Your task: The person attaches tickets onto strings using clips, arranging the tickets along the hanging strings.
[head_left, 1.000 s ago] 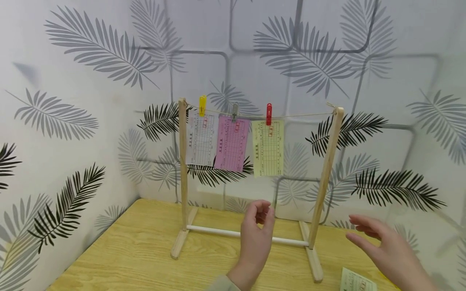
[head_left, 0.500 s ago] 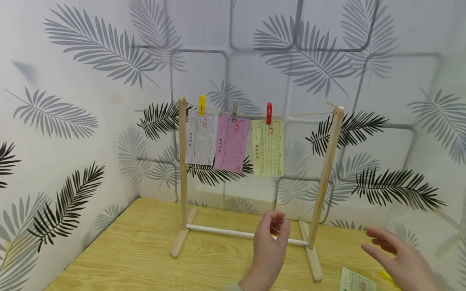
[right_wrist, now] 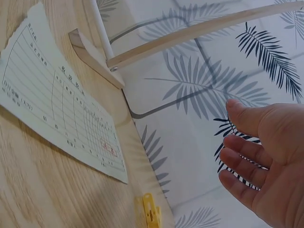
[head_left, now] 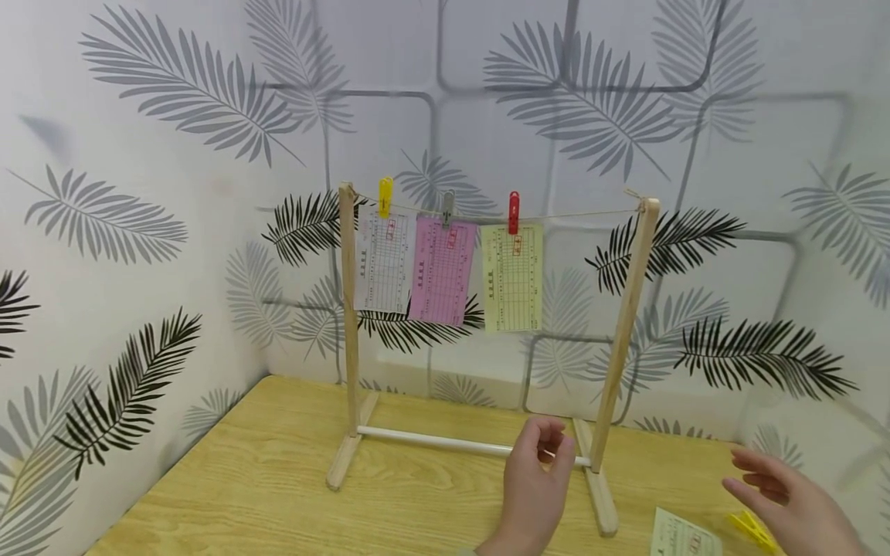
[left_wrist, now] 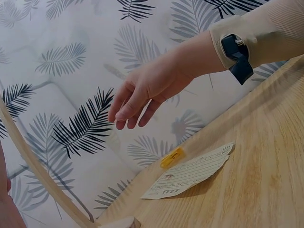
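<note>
My left hand (head_left: 535,490) hovers over the table by the rack's white bar, its fingers loosely bent with nothing between them. On the right, my right hand (head_left: 799,502) is raised above a yellow clothespin (head_left: 754,530) lying on the table, fingers relaxed and holding nothing. Beside that clothespin lies a pale green receipt slip (right_wrist: 59,102), partly cut off in the head view. On the rack's string hang a white slip (head_left: 382,266) under a yellow clothespin (head_left: 385,198), a pink slip (head_left: 443,274) under a grey one (head_left: 448,208), and a yellow-green slip (head_left: 512,282) under a red one (head_left: 514,213).
A wooden rack has a left post (head_left: 349,309), a right post (head_left: 626,332) and a white crossbar (head_left: 431,442) low between its feet. It stands on a wood-grain table (head_left: 278,479). Behind rises a wall (head_left: 487,46) with leaf patterns.
Both hands have moved right and down in the head view, away from the hanging slips. The yellow clothespin on the table has come into fuller view beside the right hand.
</note>
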The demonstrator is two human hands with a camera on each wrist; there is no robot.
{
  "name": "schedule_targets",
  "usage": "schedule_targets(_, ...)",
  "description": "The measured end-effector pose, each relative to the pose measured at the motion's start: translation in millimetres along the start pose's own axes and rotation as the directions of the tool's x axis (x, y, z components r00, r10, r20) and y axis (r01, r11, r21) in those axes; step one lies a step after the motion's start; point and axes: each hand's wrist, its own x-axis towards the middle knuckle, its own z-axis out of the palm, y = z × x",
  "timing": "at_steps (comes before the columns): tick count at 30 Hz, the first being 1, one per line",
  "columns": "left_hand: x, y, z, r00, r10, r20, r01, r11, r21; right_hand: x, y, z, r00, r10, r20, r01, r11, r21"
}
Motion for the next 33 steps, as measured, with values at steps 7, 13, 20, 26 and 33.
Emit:
schedule_targets(7,-8.2,-6.3,9.1,0.994,-0.074,0.081,0.073,0.997,0.025,8.4,27.4,2.6,0.997,0.072,0.028,-0.074,0.996,0.045)
schedule_targets(13,-15.9,-9.1,17.3,0.978,-0.124,0.165,0.12,0.992,0.035,12.4,45.4,3.0,0.991,0.118,0.067,-0.121,0.992,0.045)
schedule_targets(20,-26.2,-14.2,26.8,0.944,-0.225,0.243,0.204,0.973,0.109,19.1,74.2,6.3,0.97,0.18,0.166,-0.194,0.978,0.071)
schedule_targets(26,-31.0,-24.8,34.9,0.932,-0.233,0.279,0.174,0.96,0.222,22.0,90.4,10.1,0.955,0.223,0.197,-0.244,0.965,0.093)
schedule_targets(33,-32.5,-28.7,40.4,0.895,-0.311,0.32,0.203,0.922,0.329,25.2,103.1,10.3,0.947,0.24,0.215,-0.27,0.955,0.124)
